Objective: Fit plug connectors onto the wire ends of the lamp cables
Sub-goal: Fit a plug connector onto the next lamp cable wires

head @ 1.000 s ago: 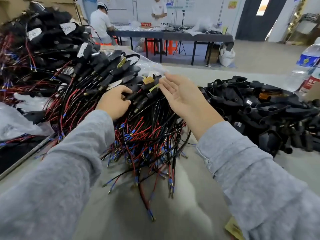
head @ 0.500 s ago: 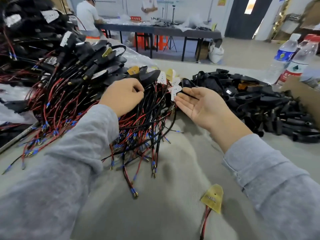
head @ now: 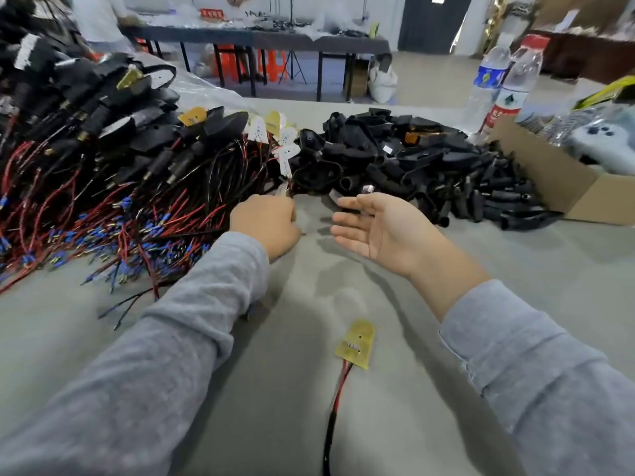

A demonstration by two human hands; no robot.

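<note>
A big heap of lamp cables [head: 113, 187] with red and black wires and blue-tipped ends covers the left of the grey table [head: 275, 389]. My left hand [head: 266, 223] is curled at the heap's right edge and pinches a thin wire that leads up to a small white board [head: 287, 156]. My right hand [head: 381, 226] hovers palm-up beside it, fingers straight, holding nothing. A pile of black lamp housings [head: 429, 166] lies right behind my right hand. One loose cable with a yellow board [head: 355, 343] lies on the table near me.
A cardboard box [head: 553, 180] with bagged parts stands at the right. Two plastic water bottles [head: 505, 80] stand behind the black pile. A dark work table [head: 257, 37] with people at it is across the room.
My left hand has come off the top of the cable heap, moved right and down to its edge and taken a thin wire. My right hand has dropped lower, still flat.
</note>
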